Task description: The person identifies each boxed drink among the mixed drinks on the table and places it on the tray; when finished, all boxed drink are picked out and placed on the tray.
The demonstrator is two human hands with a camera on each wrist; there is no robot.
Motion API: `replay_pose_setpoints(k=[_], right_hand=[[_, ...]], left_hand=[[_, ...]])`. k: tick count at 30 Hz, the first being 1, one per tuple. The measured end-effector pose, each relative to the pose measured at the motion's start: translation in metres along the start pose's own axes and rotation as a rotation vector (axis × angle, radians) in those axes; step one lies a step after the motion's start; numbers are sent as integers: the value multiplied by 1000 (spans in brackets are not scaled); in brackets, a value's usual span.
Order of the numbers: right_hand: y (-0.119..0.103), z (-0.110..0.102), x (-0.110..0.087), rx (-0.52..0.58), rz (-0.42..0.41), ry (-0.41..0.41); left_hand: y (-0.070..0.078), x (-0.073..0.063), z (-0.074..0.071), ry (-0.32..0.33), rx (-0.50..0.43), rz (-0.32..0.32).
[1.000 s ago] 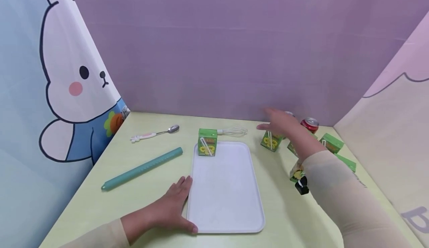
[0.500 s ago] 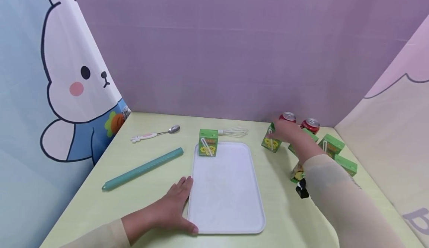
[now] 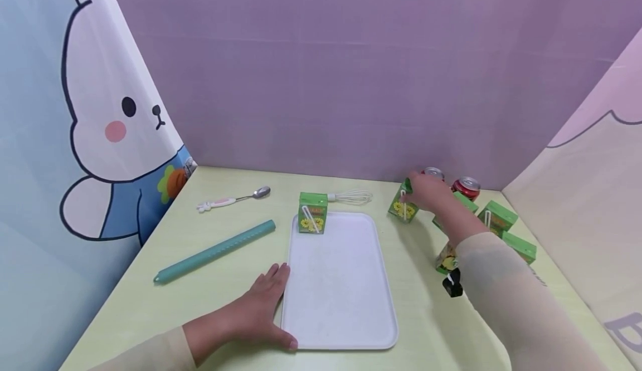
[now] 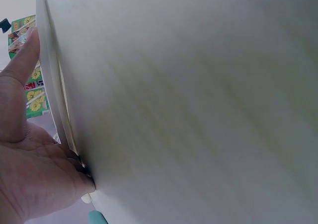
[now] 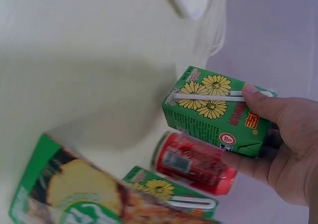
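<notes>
1. Purple backdrop [image 3: 321,98] and pale yellow table [image 3: 220,282], head view: toward 1 o'clock from the white tray [image 3: 341,287], the right hand [image 3: 428,193] grips a green carton [image 3: 399,208], likely light and crushable, slightly higher in frame than half a second ago.
2. Left wrist: the left hand [image 4: 30,169] touches the tray's edge, fingers extended.
3. Right wrist: thumb and fingers clasp the carton's upper end, seemingly a sound hold; red can [image 5: 191,162] at 7 o'clock.

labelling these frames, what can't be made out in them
Head view: left red can, mostly hidden by right hand.
Left wrist view: teal stick, mostly cut off by bottom edge.
Right wrist view: whisk, handle cut off by top edge; fruit-pictured carton, cut off by bottom edge.
</notes>
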State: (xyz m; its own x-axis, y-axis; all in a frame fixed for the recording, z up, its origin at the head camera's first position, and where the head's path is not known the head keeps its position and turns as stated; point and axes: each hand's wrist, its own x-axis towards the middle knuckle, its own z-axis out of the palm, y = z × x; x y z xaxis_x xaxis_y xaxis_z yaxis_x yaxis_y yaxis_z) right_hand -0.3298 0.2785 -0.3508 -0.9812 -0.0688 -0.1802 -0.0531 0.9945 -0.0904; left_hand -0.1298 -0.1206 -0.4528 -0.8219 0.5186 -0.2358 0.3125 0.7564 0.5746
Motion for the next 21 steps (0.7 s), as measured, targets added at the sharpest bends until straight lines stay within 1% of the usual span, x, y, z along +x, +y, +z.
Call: replay_pose_setpoints(k=[5,10,14,19,21], right_hand=[[-12,-14,-7,8,-61,3],[-36,-21,-17,19,-125,32],[-57,-16,-24,39,-216,46],[-79,-5,-29,20,-325,35],[-87,0,-30,6,-353,33]], left_hand=[[1,0,-1,-3,3,-3],[1,-1,-1,-1,4,-1],[1,-1,-2,-3,-3,-6],[2,-1,-2,-12,-10,-13],[3,-1,-2,-11,-7,-10]])
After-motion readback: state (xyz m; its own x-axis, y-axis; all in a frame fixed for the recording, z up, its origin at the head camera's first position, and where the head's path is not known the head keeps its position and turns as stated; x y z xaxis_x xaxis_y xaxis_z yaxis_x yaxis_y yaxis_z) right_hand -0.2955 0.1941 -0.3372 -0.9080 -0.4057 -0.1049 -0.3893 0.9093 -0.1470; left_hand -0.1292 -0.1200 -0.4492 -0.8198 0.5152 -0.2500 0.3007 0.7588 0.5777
